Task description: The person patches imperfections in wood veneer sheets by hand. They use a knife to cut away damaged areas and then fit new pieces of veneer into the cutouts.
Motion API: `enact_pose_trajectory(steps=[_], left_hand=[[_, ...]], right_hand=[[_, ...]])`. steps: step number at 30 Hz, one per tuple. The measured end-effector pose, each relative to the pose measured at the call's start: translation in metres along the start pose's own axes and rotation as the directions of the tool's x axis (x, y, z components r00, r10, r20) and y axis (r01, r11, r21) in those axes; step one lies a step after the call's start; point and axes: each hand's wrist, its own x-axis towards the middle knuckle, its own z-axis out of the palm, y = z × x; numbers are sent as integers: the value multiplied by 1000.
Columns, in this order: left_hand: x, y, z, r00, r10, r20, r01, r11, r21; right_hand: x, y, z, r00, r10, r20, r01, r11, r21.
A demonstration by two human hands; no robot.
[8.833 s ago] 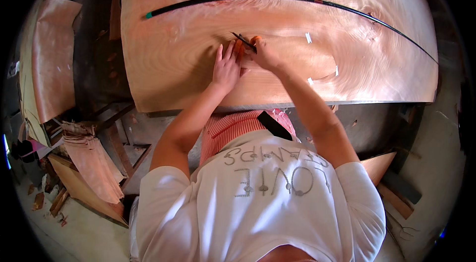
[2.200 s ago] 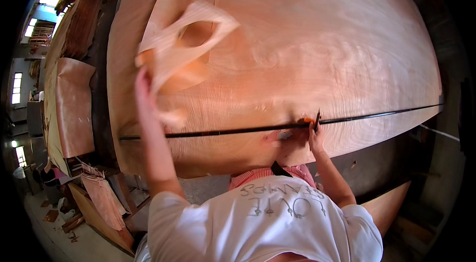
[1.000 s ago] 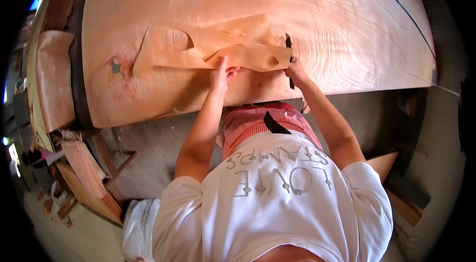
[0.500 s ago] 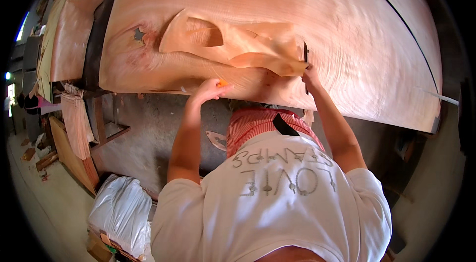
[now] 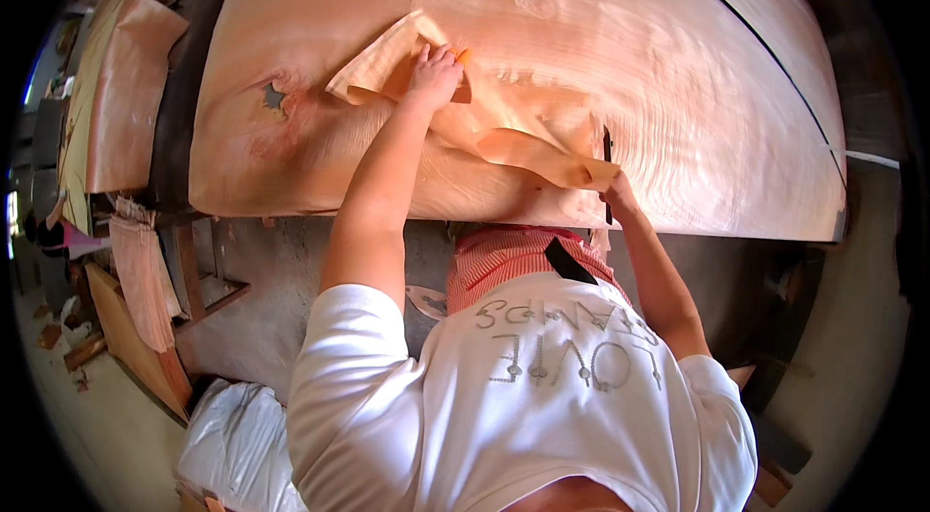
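A loose, curled piece of thin wood veneer (image 5: 523, 149) lies across a broad wood veneer sheet (image 5: 707, 115). My left hand (image 5: 436, 78) rests on the far left part of the curled piece, fingers bent. A small orange object (image 5: 465, 57) shows at its fingertips; its kind is unclear. At the lower right end of the curled piece, my right hand (image 5: 617, 186) pinches the veneer. Beside that hand stands a narrow black strip (image 5: 608, 163); I cannot tell whether the hand holds it or it is a slit.
The broad sheet has a ragged hole (image 5: 275, 97) on the left and a long dark seam (image 5: 736, 16) on the right. Folded veneer (image 5: 131, 91) hangs at the far left. A white plastic sack (image 5: 237, 439) stands on the floor at lower left.
My left hand has moved from the sheet's near edge up onto the curled veneer, carrying the orange object. My right hand has drawn its end nearer, and the piece's left part has lifted and folded.
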Motion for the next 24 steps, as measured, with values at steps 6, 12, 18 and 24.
enact_pose_trajectory(steps=[6, 12, 18, 24], left_hand=[[19, -26, -14, 989, 73, -130, -80, 996, -49], [9, -25, -39, 992, 50, 113, -19, 965, -260], [-52, -22, 2, 983, 148, -109, -153, 988, -37], [-56, -33, 2, 972, 151, -177, -164, 985, -55]], right_hand=[[-8, -5, 12, 997, 49, -55, -52, 997, -49], [7, -7, 11, 999, 29, -46, -34, 992, -117], [3, 7, 9, 997, 32, -70, -42, 987, -155], [1, 17, 7, 998, 47, -42, -50, 995, -83]])
